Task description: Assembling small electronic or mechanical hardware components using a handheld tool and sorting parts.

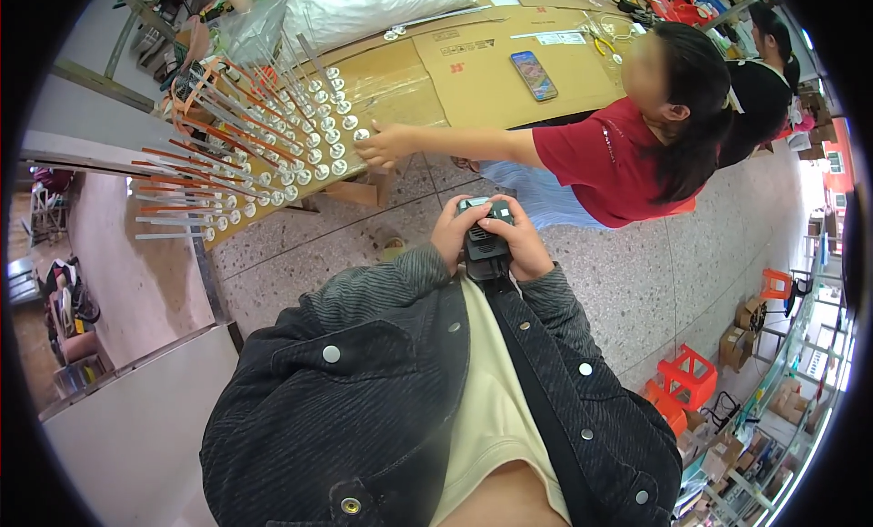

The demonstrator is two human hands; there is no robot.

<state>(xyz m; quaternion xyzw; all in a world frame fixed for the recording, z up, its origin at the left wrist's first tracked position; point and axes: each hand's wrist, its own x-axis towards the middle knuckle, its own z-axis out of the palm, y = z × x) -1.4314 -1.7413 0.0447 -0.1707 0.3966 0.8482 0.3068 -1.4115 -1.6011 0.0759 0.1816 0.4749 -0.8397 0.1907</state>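
Note:
In front of my chest both my hands are wrapped round a small dark handheld device (487, 247) with a slotted body and a greenish top. My left hand (449, 235) grips its left side, and my right hand (526, 243) closes on its right side. Both thumbs rest on the top part. Beyond my hands, another person (605, 159) in a red top stretches an arm to the table. That person's hand (386, 145) is at the edge of a group of round white pieces (337, 150) standing in rows.
Thin brown and silver rods (209, 168) stick up from the rows on the cardboard-covered table (400, 86). A phone (533, 77) and yellow-handled pliers (601, 45) lie farther along. A white sack (373, 13) rests behind. Red stools (687, 378) and shelves (773, 418) stand to the right.

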